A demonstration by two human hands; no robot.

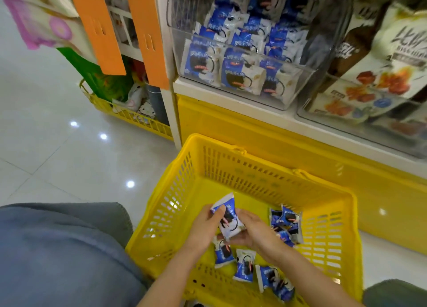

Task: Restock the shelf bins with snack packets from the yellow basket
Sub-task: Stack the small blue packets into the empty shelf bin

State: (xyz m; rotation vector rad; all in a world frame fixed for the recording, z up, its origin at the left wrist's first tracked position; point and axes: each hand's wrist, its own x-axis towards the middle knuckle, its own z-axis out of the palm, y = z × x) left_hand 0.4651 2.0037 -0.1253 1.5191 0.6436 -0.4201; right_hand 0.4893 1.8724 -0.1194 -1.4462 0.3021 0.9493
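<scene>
Both hands clasp one blue-and-white snack packet (227,218) between them: the left hand (204,228) pinches its upper corner with the thumb, and the right hand (255,234) cups its lower side with curled fingers. Around and beneath that grip sits the yellow basket (231,168), and up beyond it, on the white shelf (203,93), the clear shelf bin (286,103) stands packed with matching packets. Loose packets (245,264) lie on the basket floor just below the hands, and a small heap (286,223) lies just right of the right hand.
</scene>
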